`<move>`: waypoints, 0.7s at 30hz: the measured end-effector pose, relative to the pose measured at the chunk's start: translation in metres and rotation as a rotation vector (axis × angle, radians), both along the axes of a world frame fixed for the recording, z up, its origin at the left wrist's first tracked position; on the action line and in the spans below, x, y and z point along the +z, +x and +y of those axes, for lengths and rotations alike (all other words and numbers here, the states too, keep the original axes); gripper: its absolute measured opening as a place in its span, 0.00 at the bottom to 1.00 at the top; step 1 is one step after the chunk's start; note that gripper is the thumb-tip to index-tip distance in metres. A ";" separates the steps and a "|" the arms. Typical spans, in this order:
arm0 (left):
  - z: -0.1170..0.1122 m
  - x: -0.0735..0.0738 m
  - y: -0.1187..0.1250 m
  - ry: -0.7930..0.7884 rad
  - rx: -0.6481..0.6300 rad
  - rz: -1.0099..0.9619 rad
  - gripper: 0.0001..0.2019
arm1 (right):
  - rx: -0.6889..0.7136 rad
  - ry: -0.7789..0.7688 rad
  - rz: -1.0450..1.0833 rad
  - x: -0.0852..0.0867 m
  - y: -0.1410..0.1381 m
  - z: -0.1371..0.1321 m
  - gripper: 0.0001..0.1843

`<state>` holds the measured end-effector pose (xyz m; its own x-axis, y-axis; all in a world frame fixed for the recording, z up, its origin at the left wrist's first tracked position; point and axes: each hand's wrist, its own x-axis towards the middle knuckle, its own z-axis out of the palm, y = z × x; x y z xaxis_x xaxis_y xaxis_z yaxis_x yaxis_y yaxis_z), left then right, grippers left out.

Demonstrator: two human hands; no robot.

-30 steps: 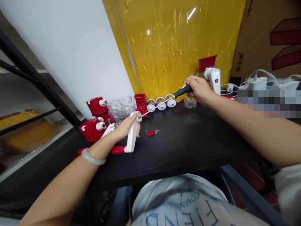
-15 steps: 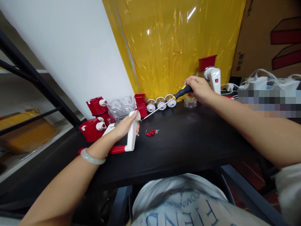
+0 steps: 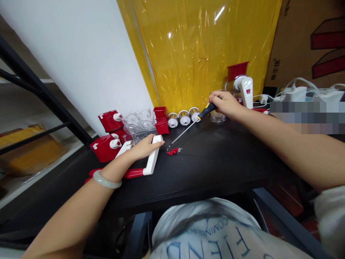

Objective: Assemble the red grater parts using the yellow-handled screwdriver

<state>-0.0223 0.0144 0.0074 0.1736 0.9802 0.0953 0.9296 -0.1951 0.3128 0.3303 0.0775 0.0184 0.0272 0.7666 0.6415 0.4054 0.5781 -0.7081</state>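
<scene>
My left hand [image 3: 144, 148] grips a white crank handle [image 3: 152, 160] with a red grip, resting on the black table [image 3: 215, 162]. A jade bangle sits on that wrist. My right hand [image 3: 225, 103] is closed round the black and yellow handle of a screwdriver [image 3: 190, 126]. Its metal tip points down to a small red piece [image 3: 172, 151] and tiny screws lying on the table just right of the white handle.
Red and white grinder bodies [image 3: 106, 145] and clear cups [image 3: 140, 122] cluster at the left rear. Three metal drums [image 3: 184, 117] line the yellow plastic sheet. An assembled red and white grinder [image 3: 242, 88] stands behind my right hand. White cables and chargers [image 3: 296, 94] lie at right.
The screwdriver tip has left the top of the white handle and dropped down to the small red piece. My left hand has lowered and tilted the white handle flatter.
</scene>
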 end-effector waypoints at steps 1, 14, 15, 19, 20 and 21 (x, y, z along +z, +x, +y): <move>0.000 0.000 0.000 0.018 -0.019 0.026 0.27 | 0.004 -0.008 -0.009 0.000 -0.001 -0.001 0.13; 0.003 -0.008 -0.008 0.151 -0.207 0.071 0.22 | 0.024 -0.010 -0.041 -0.004 -0.001 0.001 0.15; 0.002 -0.008 -0.008 0.188 -0.235 0.059 0.22 | 0.027 -0.008 -0.040 -0.005 0.000 0.001 0.15; -0.003 -0.007 -0.003 0.322 -0.397 0.016 0.17 | 0.021 -0.015 -0.049 -0.004 -0.002 -0.001 0.16; -0.004 -0.006 -0.001 0.339 -0.438 0.018 0.15 | 0.017 -0.020 -0.053 -0.004 -0.002 -0.002 0.16; -0.006 -0.006 0.000 0.350 -0.472 0.029 0.14 | 0.015 -0.026 -0.058 -0.003 -0.003 -0.003 0.16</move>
